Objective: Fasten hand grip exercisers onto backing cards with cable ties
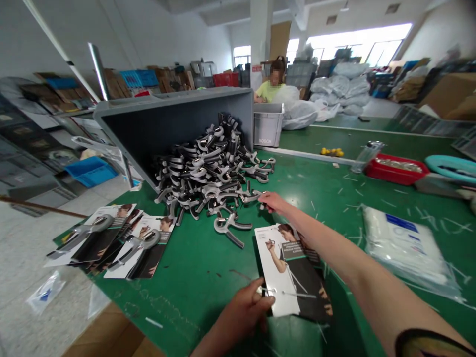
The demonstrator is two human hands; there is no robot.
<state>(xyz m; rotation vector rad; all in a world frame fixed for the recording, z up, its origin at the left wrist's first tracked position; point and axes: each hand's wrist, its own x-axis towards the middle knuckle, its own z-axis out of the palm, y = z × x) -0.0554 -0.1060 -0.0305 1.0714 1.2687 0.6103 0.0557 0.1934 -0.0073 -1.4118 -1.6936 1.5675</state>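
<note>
The left hand (238, 305), at bottom centre of the frame, grips the lower left edge of a white-and-black printed cardboard display card (288, 267), its fingers curled beneath and the thumb pressed on the front beside a thin metal wire (284, 293) (the wire's exact fastening is too small to make out). The right hand (271, 202), reaching in from the lower right, has its fingers (262, 197) close together, their tips at a grey-and-black spring hand gripper (250, 197) on the edge of the heap; whether they pinch it, the view cannot settle.

That gripper belongs to a loose heap of grey-and-black spring hand grippers (208, 171), spilling from a tilted grey plastic bin (174, 106) onto a green work table (208, 282) at centre frame. To the lower left of the heap lie overlapping printed cards with grippers mounted on them (111, 243). At the right of the frame rest a stack of clear plastic bags (405, 248) and a shallow red tray (396, 168). Beyond the bin, at top centre, a co-worker in a yellow shirt (269, 91) sits behind a grey plastic crate (268, 124), near large white sacks (340, 87).
</note>
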